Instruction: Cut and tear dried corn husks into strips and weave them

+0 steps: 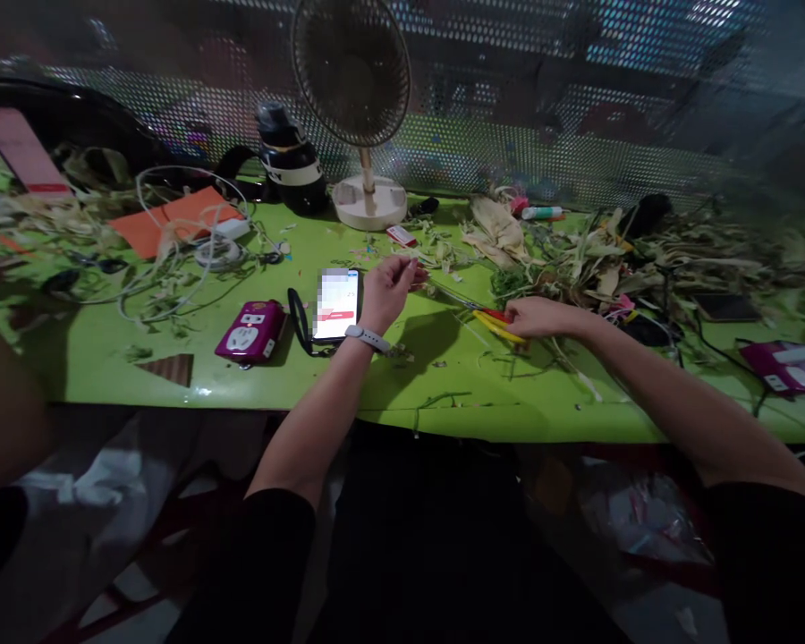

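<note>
My left hand, with a light band at the wrist, is raised over the green table beside a lit phone. Its fingers are pinched together near the tips of the scissors; what they hold is too small to name. My right hand grips the scissors by their red and yellow handles, the blades pointing left toward my left hand. Green stem scraps lie below the scissors. Dry plant material is heaped beyond my right hand.
A fan and a black bottle stand at the back. Purple power socket, white cables and orange paper lie on the left. Another phone lies on the right. A person's arm shows at the left edge.
</note>
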`<state>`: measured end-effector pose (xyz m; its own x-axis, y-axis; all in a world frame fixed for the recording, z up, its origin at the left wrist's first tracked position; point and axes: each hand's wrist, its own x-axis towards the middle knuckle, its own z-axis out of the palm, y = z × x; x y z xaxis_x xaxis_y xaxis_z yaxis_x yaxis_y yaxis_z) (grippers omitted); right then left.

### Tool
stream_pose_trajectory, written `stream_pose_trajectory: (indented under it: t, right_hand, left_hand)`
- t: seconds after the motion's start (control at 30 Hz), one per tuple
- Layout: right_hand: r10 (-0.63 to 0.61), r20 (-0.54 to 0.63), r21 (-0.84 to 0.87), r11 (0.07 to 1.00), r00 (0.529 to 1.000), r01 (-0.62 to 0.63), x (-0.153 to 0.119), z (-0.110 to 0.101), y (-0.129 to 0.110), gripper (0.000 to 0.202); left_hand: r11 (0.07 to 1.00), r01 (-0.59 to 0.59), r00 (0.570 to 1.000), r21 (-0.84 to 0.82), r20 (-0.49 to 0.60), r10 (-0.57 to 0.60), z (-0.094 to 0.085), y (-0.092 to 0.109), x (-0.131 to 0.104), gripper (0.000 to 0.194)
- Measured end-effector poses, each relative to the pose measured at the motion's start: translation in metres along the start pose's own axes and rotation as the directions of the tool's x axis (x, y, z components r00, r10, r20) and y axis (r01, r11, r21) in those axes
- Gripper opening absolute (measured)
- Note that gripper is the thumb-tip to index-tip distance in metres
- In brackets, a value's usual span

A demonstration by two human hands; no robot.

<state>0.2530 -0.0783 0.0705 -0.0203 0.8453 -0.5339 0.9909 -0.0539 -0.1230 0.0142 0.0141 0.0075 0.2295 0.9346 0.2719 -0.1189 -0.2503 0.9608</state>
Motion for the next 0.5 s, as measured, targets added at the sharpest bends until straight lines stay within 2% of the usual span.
stream_pose_trajectory:
  t: [0.1,0.17,0.23,0.3,0.4,0.5]
  right_hand:
    - [-0.016,0.123,0.309,0.951,0.992,-0.023,-0.009,0.01,0.011,0.024]
    - [-0.002,0.091,0.314,0.949,0.996,-0.027,-0.015,0.016,0.015,0.037]
    - [-0.01,0.037,0.231,0.973,0.999,0.001,-0.02,0.02,0.018,0.049]
    - [-0.072,0.046,0.219,0.974,0.996,0.06,-0.023,0.023,0.021,0.054]
    - [-0.204,0.078,0.355,0.92,0.976,0.164,-0.029,0.025,0.029,0.054]
    - [-0.295,0.107,0.547,0.815,0.949,0.192,-0.036,0.028,0.036,0.05]
  left_hand:
    - [0.999,-0.024,1.0,0.035,0.014,0.024,0.001,-0.003,0.0,0.024]
    - [0.997,-0.054,0.998,0.051,0.037,0.053,0.001,-0.005,0.0,0.024]
    - [0.994,-0.088,0.995,0.062,0.048,0.085,0.001,-0.006,0.0,0.025]
    - [0.991,-0.108,0.994,0.075,0.039,0.105,0.001,-0.008,0.001,0.026]
    - [0.993,-0.094,0.995,0.077,0.02,0.093,0.0,-0.008,0.001,0.027]
    - [0.997,-0.063,0.998,0.038,0.017,0.062,0.0,-0.008,0.001,0.029]
